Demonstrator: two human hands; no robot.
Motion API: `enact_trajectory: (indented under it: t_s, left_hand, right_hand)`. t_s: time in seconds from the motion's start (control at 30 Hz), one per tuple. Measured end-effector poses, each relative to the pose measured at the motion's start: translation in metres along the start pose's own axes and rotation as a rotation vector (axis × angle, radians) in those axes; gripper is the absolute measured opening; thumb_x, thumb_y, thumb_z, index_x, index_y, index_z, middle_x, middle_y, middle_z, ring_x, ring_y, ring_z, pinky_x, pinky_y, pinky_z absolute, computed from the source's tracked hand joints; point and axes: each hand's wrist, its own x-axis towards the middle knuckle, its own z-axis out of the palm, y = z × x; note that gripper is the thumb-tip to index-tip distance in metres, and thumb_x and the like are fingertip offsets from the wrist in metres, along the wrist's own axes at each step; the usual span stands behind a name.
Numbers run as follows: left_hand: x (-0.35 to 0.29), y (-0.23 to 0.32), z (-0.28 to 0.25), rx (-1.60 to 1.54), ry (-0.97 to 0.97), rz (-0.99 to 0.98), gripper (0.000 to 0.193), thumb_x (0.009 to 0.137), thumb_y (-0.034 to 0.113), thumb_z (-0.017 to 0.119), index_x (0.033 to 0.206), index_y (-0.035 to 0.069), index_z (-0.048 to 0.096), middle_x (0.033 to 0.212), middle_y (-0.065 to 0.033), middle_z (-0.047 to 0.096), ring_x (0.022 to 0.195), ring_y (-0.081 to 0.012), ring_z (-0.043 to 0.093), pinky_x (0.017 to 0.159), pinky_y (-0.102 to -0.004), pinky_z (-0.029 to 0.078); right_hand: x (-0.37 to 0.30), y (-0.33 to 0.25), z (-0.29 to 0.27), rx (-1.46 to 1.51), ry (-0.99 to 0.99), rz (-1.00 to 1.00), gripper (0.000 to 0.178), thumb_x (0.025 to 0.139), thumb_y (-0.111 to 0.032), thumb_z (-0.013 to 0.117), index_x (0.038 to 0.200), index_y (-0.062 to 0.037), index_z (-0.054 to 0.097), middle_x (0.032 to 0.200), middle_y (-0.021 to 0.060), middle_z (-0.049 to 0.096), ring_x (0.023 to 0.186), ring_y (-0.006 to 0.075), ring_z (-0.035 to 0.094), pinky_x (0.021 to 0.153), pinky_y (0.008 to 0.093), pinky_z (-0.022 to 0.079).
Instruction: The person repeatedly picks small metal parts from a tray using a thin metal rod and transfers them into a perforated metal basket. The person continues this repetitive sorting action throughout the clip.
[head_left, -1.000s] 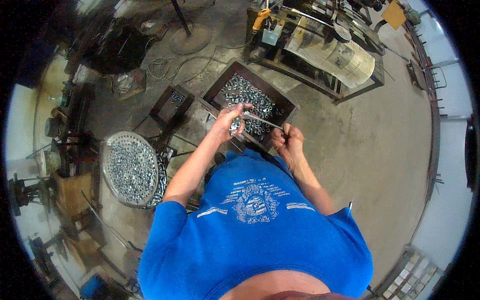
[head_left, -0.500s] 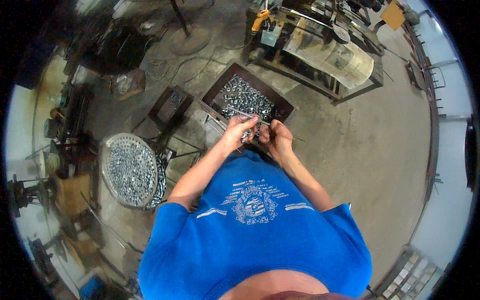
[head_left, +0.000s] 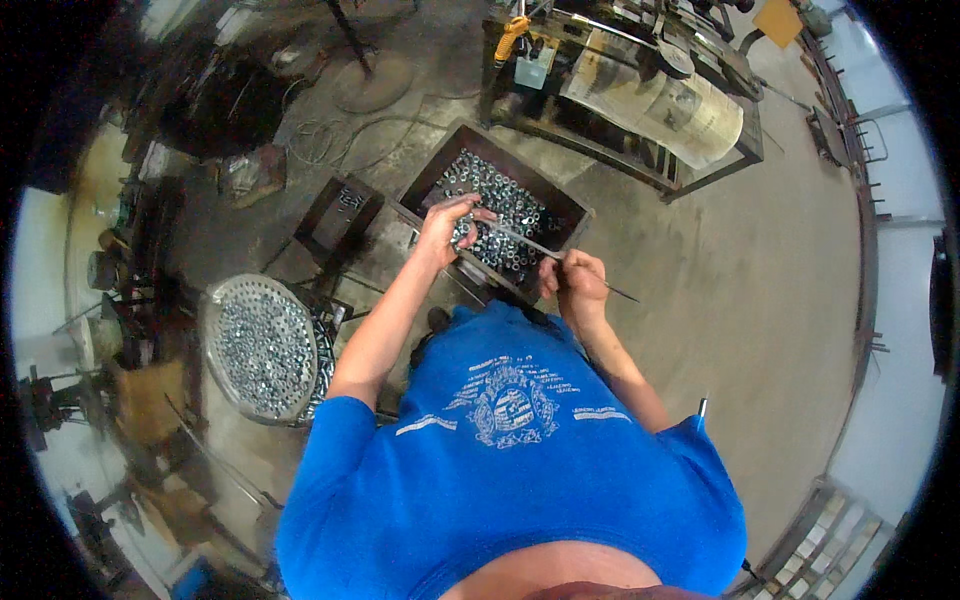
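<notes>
A dark square metal box (head_left: 572,214) full of several shiny metal rings stands on the floor in front of me. My left hand (head_left: 447,226) is over the box's near left part, fingers pinched on small rings at the end of a thin metal rod (head_left: 548,252). My right hand (head_left: 572,282) grips the rod near its other end, just in front of the box's near edge. The rod runs level from left hand to right hand, its tip sticking out past my right hand.
A round perforated tray (head_left: 262,346) heaped with more rings sits at my left. A smaller dark box (head_left: 338,210) stands left of the big one. A metal workbench with a paper roll (head_left: 660,98) is behind the box. Bare concrete floor (head_left: 760,300) lies to the right.
Half a second ago both hands were close together over the box's near edge. Now the left hand has moved out left over the rings and the rod is stretched level between the hands.
</notes>
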Motion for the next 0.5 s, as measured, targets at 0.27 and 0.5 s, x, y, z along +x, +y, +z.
enact_trajectory:
  t_s: [0.27,0.5]
  left_hand:
    - [-0.020,0.005,0.013,-0.038,-0.101,0.010,0.030,0.088,0.021,0.046,0.108,-0.001,0.051,0.091,-0.0244,0.058,0.038,-0.0114,0.045,0.031,-0.0196,0.030]
    - [-0.035,0.015,0.026,0.022,-0.136,-0.021,0.036,0.090,0.028,0.043,0.112,0.000,0.050,0.084,-0.0206,0.060,0.036,-0.0106,0.044,0.030,-0.0196,0.029]
  right_hand:
    - [0.003,-0.009,0.003,-0.059,-0.052,-0.018,0.014,0.067,-0.006,0.042,0.055,-0.0046,0.036,0.062,0.0156,0.050,0.047,0.0166,0.040,0.042,0.0292,0.039]
    - [0.006,-0.006,0.001,0.090,-0.004,0.142,0.010,0.067,-0.011,0.042,0.059,-0.0066,0.037,0.055,0.0120,0.043,0.047,0.0166,0.037,0.041,0.0282,0.035]
